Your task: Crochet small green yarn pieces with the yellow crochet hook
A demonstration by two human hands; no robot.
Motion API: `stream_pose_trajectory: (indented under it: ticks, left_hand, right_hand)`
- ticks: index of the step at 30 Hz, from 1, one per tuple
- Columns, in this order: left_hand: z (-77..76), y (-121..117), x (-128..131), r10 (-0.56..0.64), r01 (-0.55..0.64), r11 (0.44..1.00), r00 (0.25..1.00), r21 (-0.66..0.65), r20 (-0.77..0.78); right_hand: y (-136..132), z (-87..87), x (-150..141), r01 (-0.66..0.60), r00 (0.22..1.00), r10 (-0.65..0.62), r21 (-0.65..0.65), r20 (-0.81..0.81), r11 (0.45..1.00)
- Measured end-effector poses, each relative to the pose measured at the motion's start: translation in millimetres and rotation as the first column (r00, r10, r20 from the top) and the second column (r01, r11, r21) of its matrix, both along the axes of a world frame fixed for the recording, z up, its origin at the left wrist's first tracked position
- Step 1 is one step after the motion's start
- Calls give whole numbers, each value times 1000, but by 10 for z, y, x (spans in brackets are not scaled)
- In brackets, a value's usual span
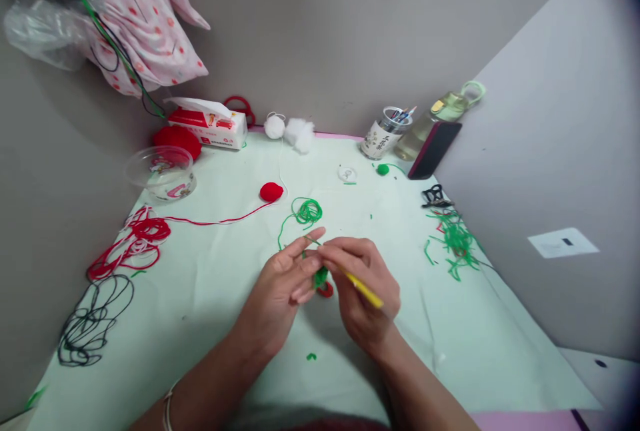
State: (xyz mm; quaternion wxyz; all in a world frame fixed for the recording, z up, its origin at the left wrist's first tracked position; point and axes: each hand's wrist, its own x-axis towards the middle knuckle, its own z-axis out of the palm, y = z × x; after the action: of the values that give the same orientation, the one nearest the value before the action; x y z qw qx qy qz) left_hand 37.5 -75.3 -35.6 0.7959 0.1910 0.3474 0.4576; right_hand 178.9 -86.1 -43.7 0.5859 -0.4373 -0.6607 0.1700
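Observation:
My right hand (367, 281) grips a crochet hook (364, 290) by its yellow handle, the tip pointing toward my left fingers. Pinched in my left hand (283, 278) is a small green crocheted piece (321, 277), with green yarn running over the raised forefinger. Both hands meet above the middle of the cloth. Just under the green piece shows a small red ring-like thing (326, 290); whether it is attached I cannot tell. Behind the hands lies a loose coil of green yarn (309, 210), its strand leading toward my left hand.
Red and white yarn (145, 238) and dark cord (90, 328) lie left, near a clear plastic tub (173, 186) and tissue box (213, 130). A red ball (271, 192) sits mid-table. At back right stand a pen holder (383, 138), bottle (425, 128) and phone (434, 151); green scraps (457, 238) lie right.

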Motion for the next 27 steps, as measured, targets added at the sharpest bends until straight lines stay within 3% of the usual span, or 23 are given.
stream_pose_trajectory:
  ticks: [4, 6, 9, 13, 15, 18, 20, 24, 25, 27]
  left_hand:
    - [-30, 37, -77, -14, 15, 999, 1000, 31, -22]
    - [-44, 37, -88, -3, 10, 995, 997, 94, -81]
    - [-51, 18, -63, -15, 33, 988, 992, 148, -123]
    - [-27, 4, -10, 1, 9, 995, 995, 100, -99]
    - [-29, 6, 11, 42, -36, 997, 994, 64, -96]
    - [-60, 22, 11, 44, -44, 999, 998, 3, -46]
    - [-80, 38, -10, 19, -19, 999, 1000, -42, 7]
    - [-54, 40, -33, 88, -89, 996, 995, -26, -44]
    - [-39, 28, -23, 116, -116, 993, 990, 8, -77]
    - [-16, -2, 11, 143, -137, 989, 983, 61, -115]
  right_hand:
    - [38, 8, 82, -143, 934, 70, -186, -351, 972]
    - [65, 10, 88, -235, 898, 122, -227, -423, 945]
    - [79, 18, 47, -254, 918, 149, -256, -368, 933]
    - [33, 17, -8, -186, 958, 129, -213, -256, 959]
    - [-8, -1, -15, -101, 993, 93, -120, -72, 988]
    - [-39, -23, 13, -36, 980, 31, 23, 197, 999]
    - [-20, -9, 51, -44, 989, 43, 1, 144, 999]
    - [46, 53, 82, -135, 957, 75, -199, -282, 971]
    - [47, 59, 66, -149, 950, 77, -224, -302, 963]
    - [22, 51, 20, -100, 984, 69, -185, -166, 978]
